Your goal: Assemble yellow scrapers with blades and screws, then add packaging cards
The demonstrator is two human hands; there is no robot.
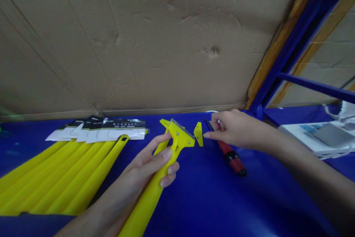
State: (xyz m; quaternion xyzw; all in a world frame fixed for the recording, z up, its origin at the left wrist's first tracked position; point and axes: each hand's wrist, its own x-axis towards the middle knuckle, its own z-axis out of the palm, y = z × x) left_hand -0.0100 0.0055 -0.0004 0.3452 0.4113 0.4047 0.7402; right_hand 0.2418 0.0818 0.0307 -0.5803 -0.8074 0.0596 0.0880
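A yellow long-handled scraper (181,136) is in my left hand (149,165), whose fingers wrap round its neck. Two screws show on the scraper's head, and a clear strip runs along its upper edge. Just right of the head is a small yellow plate (198,134) with holes. My right hand (234,128) is closed over the shaft of a screwdriver with a red and black handle (234,161). Its thumb points left, close to the small plate. Behind my left fingers, another yellow piece (164,123) is partly hidden.
Several yellow scrapers (69,170) with black-and-white card sleeves (122,129) lie side by side on the left of the blue table (199,200). Brown cardboard (155,52) stands behind. At right are a blue metal frame (280,67) and a white box (316,137) with cords.
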